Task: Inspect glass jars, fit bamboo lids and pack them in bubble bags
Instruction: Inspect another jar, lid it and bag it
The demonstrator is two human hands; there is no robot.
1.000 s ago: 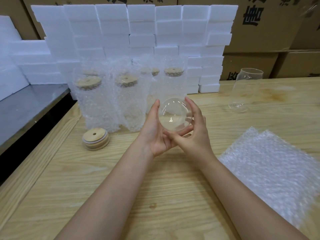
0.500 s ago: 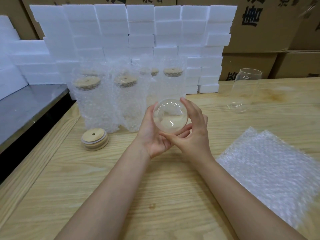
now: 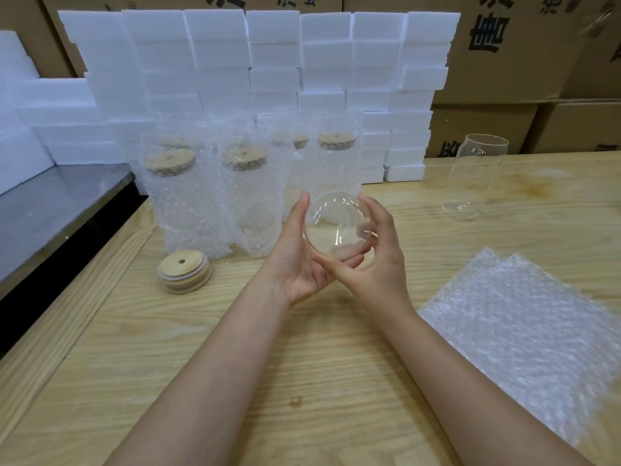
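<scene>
While left hand and right hand hold glass jar, wooden table, foam blocks, cartons behind

Two bare jars: one glass jar held at centre, a second glass jar standing far right. About six bagged jars far left. Two stacked bamboo lids near left. At least two flat bubble bags right.

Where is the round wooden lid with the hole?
In the head view, the bamboo lid lies on the table, left of the left hand and just in front of the bubble-wrapped jars.
</scene>
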